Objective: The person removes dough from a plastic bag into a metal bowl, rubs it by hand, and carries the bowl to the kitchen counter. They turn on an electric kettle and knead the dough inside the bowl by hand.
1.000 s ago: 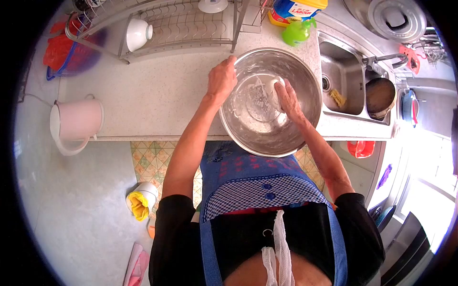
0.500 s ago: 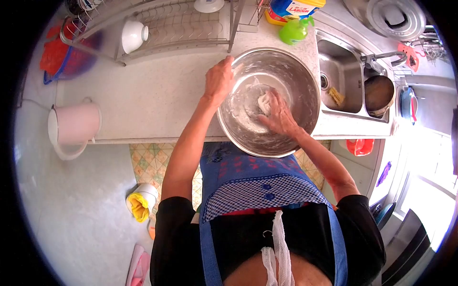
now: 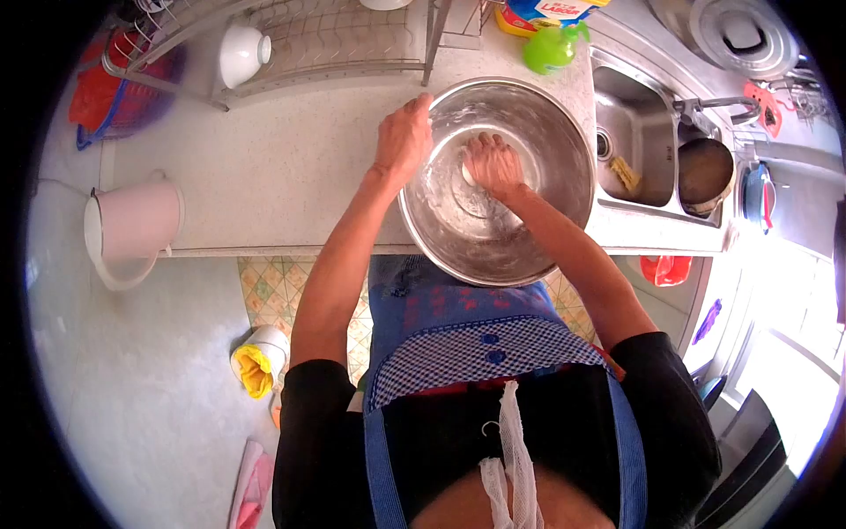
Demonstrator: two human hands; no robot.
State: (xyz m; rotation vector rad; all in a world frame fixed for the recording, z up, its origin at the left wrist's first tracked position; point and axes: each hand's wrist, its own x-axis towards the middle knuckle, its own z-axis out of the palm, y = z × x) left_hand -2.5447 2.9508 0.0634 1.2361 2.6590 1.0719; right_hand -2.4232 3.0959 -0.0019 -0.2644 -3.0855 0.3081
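A large steel bowl stands at the counter's front edge, its inner wall smeared with pale residue. My left hand is closed on the bowl's upper left rim. Inside the bowl, my right hand presses down with bent fingers on a small lump of white dough. Most of the dough is hidden under the palm, and only its left edge shows.
Behind the bowl are a dish rack with white bowls and a green pump bottle. The sink lies to the right, holding a pan. A pink pitcher stands at the left.
My right hand has moved left and up within the bowl, from its right side to near the middle, and now covers most of the dough. My left hand stays on the rim.
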